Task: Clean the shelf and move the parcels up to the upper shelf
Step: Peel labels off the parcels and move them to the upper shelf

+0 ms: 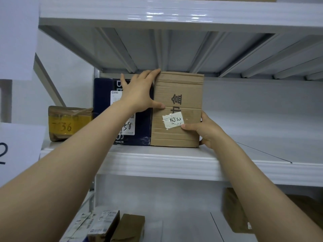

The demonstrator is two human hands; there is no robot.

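A brown cardboard box (180, 95) with a white sticker stands upright on the upper white shelf (157, 163). My left hand (139, 91) lies on its upper left edge, fingers reaching to the top corner, thumb on the front face. My right hand (208, 130) grips its lower right corner, thumb on the front beside the sticker. A dark blue box (104, 109) with a white label stands directly left of it, touching. Further left sits a small brown parcel (68, 123) with yellow tape marked 36.
Right of the cardboard box the upper shelf stretches away. The shelf board above (174, 13) hangs close over the box top. On the lower shelf lie several parcels (108, 226) at the left and a brown box (236, 212) at the right. Paper signs (15, 147) hang at the left.
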